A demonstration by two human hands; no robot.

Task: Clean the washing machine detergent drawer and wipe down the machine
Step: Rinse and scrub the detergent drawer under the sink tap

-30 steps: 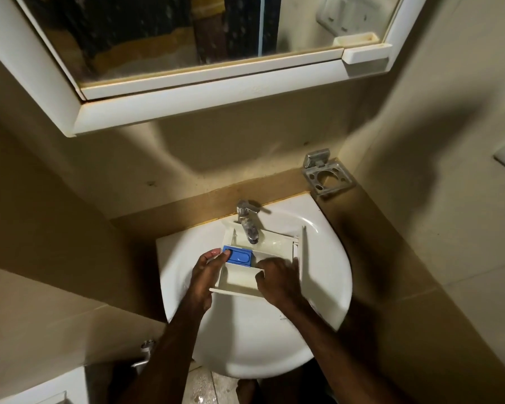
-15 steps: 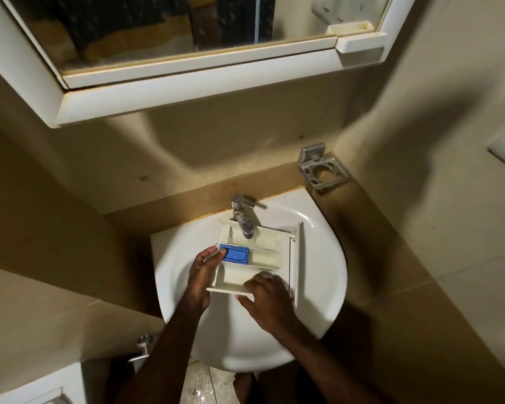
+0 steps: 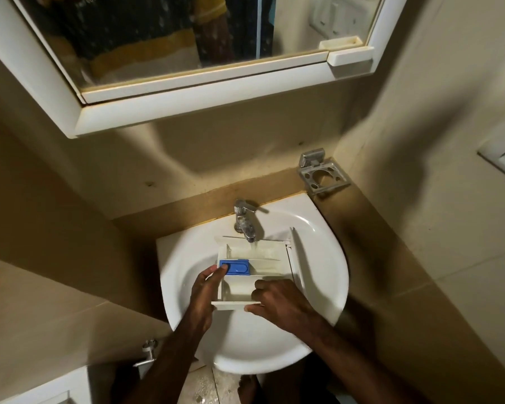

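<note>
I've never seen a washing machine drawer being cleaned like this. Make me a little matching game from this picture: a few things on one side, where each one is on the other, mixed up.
Things:
1. detergent drawer
2. blue insert
3. tap
4. metal holder

Places:
A. on the wall, right of the sink
B. at the sink's back rim, spout over the drawer
C. inside the sink bowl, held by both hands
D. in the drawer's left compartment, under the left hand's thumb

Pairs: 1-C, 2-D, 3-B, 4-A. The right hand grips the drawer's near end.
</note>
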